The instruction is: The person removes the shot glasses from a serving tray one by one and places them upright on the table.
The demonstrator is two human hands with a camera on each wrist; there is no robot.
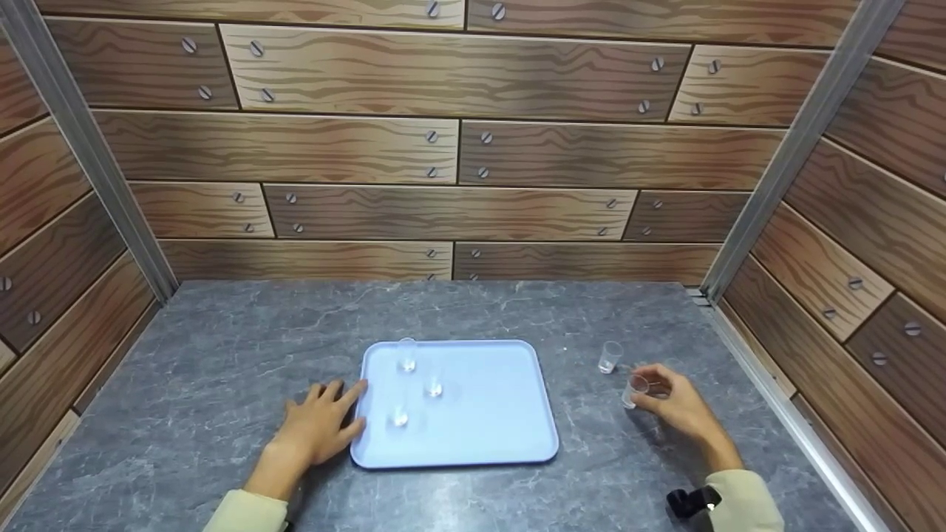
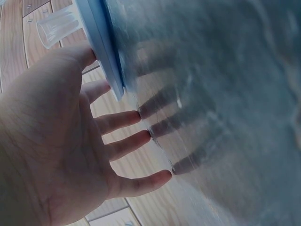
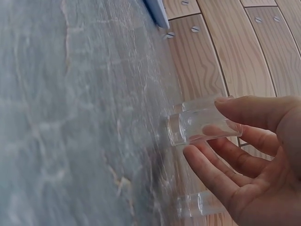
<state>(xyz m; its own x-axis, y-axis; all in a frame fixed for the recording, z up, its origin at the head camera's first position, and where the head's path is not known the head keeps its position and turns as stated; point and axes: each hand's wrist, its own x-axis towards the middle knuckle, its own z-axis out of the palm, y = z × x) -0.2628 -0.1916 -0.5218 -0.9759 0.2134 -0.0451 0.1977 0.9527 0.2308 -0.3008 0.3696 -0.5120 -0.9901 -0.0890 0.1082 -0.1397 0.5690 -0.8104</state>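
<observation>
My right hand (image 1: pixel 676 403) has its thumb and fingers around a small clear shot glass (image 1: pixel 633 394), near the tabletop right of the tray. The right wrist view shows this held glass (image 3: pixel 200 126) with the thumb on one side and fingers on the other. Another clear shot glass (image 1: pixel 609 357) stands just beyond it, and a further glass (image 3: pixel 201 204) appears low in the right wrist view. My left hand (image 1: pixel 314 428) lies with spread fingers at the left edge of a light blue tray (image 1: pixel 488 436), thumb and forefinger touching the rim. Three shot glasses, one farthest back (image 1: pixel 407 356), stand on the tray's left half.
The grey marbled tabletop (image 1: pixel 244 325) meets a wood-plank patterned wall (image 1: pixel 355 148) at the back, with similar walls on both sides. Metal posts (image 1: pixel 783 170) stand in the corners, and a metal rail (image 1: pixel 783 414) runs along the right edge.
</observation>
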